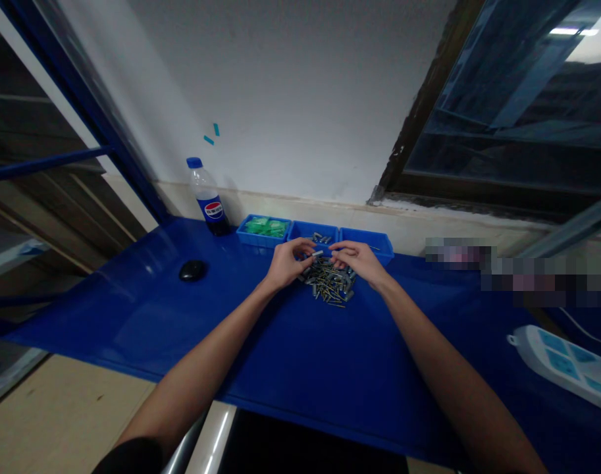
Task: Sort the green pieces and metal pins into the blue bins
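Note:
My left hand (pixel 287 263) pinches a small silver-grey metal cylinder (pixel 318 253) between thumb and fingertips, just above a loose pile. Facing it a short way to the right, my right hand (pixel 357 259) has its fingertips drawn together; whatever they hold is too small to make out. Beneath both hands lies the mixed pile (pixel 328 282) of thin brass-coloured screw-like pins and short grey metal pieces. Behind the hands, the middle blue bin (pixel 300 230) contains several grey metal pieces. The right blue bin (pixel 384 243), partly hidden by my right hand, has a thin pin in it.
A left blue bin (pixel 261 241) holds green packets. Beside it stands a cola bottle (pixel 211 204) against the wall. A black computer mouse (pixel 192 270) lies on the blue table (pixel 324 375). A white case with blue compartments (pixel 567 362) sits at the right edge.

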